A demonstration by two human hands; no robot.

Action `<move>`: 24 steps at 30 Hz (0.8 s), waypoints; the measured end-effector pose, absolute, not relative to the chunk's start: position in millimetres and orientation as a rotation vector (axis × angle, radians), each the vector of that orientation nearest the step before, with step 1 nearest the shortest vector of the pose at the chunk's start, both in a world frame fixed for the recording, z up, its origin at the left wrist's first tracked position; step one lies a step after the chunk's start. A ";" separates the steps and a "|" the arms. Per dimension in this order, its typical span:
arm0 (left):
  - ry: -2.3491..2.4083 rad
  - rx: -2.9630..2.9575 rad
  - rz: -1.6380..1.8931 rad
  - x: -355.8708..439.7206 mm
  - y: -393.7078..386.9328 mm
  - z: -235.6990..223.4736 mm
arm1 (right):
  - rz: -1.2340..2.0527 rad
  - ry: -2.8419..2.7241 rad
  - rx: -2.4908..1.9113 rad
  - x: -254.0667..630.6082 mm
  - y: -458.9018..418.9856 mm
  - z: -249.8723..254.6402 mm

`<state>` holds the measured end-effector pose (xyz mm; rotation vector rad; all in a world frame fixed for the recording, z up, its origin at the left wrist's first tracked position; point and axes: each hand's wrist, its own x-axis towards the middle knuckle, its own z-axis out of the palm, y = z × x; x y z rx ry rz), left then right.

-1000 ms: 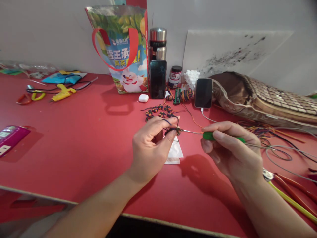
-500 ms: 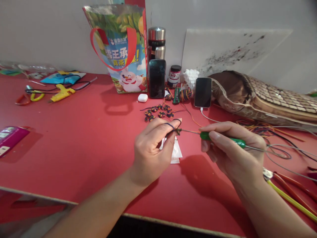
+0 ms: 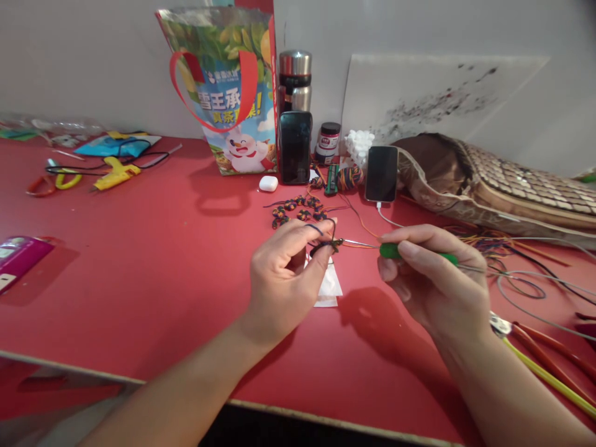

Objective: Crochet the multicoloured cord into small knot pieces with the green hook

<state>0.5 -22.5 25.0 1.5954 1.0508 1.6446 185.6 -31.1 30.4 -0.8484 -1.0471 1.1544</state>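
Between its thumb and fingers my left hand (image 3: pixel 291 267) pinches a small piece of dark yarn work (image 3: pixel 329 246), with a dark strand looped over the index finger. My right hand (image 3: pixel 433 273) is closed around the green handle of a crochet hook (image 3: pixel 390 250). The hook's thin metal shaft points left, and its tip meets the yarn work. An orange strand runs close along the shaft. Just behind my left hand lie several round multicoloured knotted yarn pieces (image 3: pixel 304 215). Beneath the hands are white paper slips (image 3: pixel 329 282) on the red table (image 3: pixel 186 279).
Behind stand a printed bag (image 3: pixel 242 124), a steel flask (image 3: pixel 295 68), two phones (image 3: pixel 295 149), a jar (image 3: pixel 328 141) and a yarn ball (image 3: pixel 350 178). Pliers (image 3: pixel 531 341) and loose cords lie right, beside a brown bag (image 3: pixel 465 180). A yellow glue gun (image 3: pixel 116 175) lies left.
The hook's tip has shifted slightly at the yarn work, and more of the dark piece shows above my left thumb. My right hand has tilted a little; both hands keep their holds.
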 end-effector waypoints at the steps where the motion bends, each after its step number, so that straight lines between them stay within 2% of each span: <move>1: 1.041 1.628 1.655 0.2 -21.7 23.7 | 1.163 -1.038 -0.844 185.7 -30.1 30.9; 13: 0.995 1.918 1.674 -0.6 -21.6 20.9 | 1.183 -1.037 -0.896 186.0 -28.5 34.8; 24: 1.053 1.317 1.451 1.9 -21.7 26.3 | 1.284 -1.086 -0.817 185.9 -32.8 24.1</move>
